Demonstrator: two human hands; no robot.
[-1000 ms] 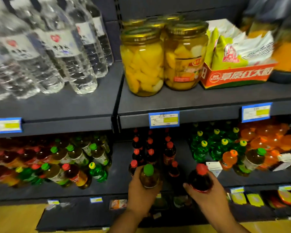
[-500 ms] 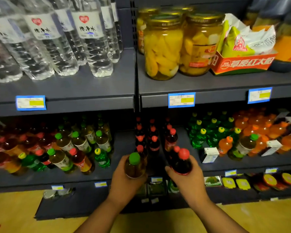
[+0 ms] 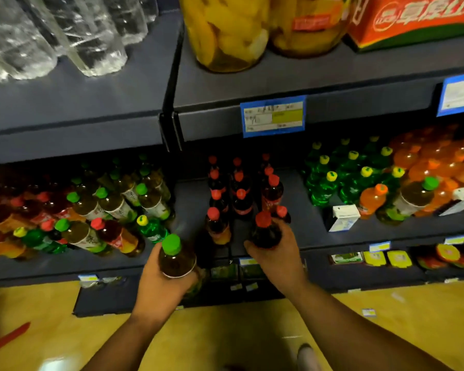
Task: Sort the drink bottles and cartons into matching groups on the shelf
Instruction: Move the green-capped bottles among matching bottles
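Green-capped brown bottle (image 3: 176,259) was held upright in left grip (image 3: 158,283), fingers curled round it, just before shelf (image 3: 303,223) front edge. Red-capped dark bottle (image 3: 265,231) was clamped in right grip (image 3: 277,259) at front of red-capped row (image 3: 239,194) on shelf; contact with shelf not discernible

Red-capped cola bottles (image 3: 240,202) as reference, bare middle shelf (image 3: 189,207) strip to their left, bounded by green-capped tea bottles (image 3: 148,202), wider bare strip to their right, bounded by yellow-capped green soda bottles (image 3: 330,188) and a white carton (image 3: 342,216), upper shelf edge (image 3: 214,124) close overhead
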